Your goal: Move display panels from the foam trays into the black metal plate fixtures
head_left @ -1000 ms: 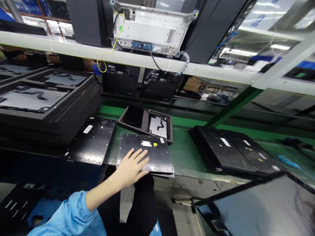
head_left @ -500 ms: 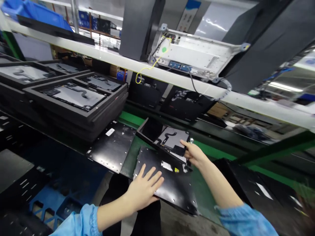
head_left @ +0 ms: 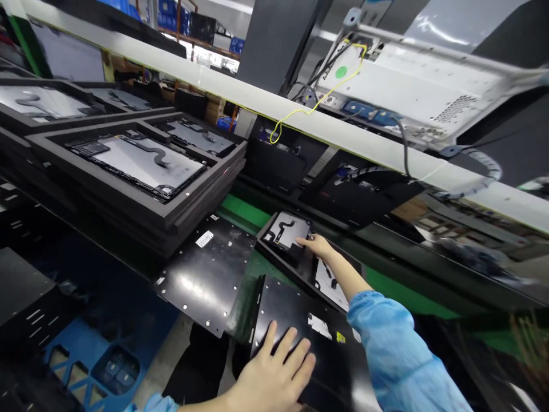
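My right hand pinches the right edge of a thin grey display panel with a black flex cable. The panel is over the left compartment of a black foam tray; whether it rests on the bottom I cannot tell. Another such panel lies in the right compartment, partly hidden by my forearm. With fingers spread, my left hand lies flat on a black metal housing bearing white and yellow labels, at the front edge of the green bench.
A black metal plate with a white label lies left of the housing. Stacked foam trays holding more panels stand at the left. A white shelf beam crosses above, with a yellow cable hanging over it. Below left is a blue crate.
My right hand has carried the panel left, from the tray's right side to its left compartment, uncovering the other panel. My left hand stays flat on the housing. The view has shifted.
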Action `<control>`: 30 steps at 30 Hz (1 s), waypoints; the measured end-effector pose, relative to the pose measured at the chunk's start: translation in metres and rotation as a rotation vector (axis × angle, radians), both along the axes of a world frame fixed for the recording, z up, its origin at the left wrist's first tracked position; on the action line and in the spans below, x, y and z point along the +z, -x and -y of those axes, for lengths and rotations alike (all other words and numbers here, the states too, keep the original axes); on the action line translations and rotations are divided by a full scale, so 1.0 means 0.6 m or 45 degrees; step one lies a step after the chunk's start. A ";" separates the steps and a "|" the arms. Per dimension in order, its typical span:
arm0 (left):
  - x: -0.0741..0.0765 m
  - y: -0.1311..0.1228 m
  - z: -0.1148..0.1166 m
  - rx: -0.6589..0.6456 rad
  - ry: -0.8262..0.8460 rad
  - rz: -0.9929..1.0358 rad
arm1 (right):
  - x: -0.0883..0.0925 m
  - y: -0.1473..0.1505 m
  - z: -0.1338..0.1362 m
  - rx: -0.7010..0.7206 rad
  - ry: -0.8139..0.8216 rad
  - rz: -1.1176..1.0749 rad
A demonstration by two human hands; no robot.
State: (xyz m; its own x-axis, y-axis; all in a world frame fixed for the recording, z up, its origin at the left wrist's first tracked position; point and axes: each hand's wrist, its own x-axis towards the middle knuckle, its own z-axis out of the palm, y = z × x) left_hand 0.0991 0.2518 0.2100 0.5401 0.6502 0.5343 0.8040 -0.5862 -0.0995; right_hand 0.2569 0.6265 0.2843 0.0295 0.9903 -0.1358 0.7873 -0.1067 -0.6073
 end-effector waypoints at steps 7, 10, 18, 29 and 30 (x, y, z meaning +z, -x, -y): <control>0.001 -0.002 0.002 0.012 -0.013 0.032 | -0.006 0.082 -0.014 0.306 -0.110 0.675; -0.004 -0.004 0.000 0.016 -0.027 0.019 | -0.014 0.139 -0.016 0.579 -0.099 0.740; -0.014 -0.008 -0.011 0.058 -0.206 0.026 | -0.008 0.196 -0.040 0.481 -0.111 0.956; 0.013 0.002 0.011 0.038 0.091 -0.012 | -0.021 0.137 -0.067 0.313 -0.066 0.916; 0.012 0.002 0.010 0.038 0.088 -0.010 | -0.017 0.116 -0.064 0.253 -0.075 0.908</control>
State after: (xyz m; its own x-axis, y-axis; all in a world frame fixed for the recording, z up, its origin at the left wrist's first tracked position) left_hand 0.0982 0.2456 0.2171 0.5236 0.7014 0.4836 0.8208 -0.5675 -0.0657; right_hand 0.1875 0.6649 0.2740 -0.0900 0.9912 -0.0969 0.9937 0.0959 0.0580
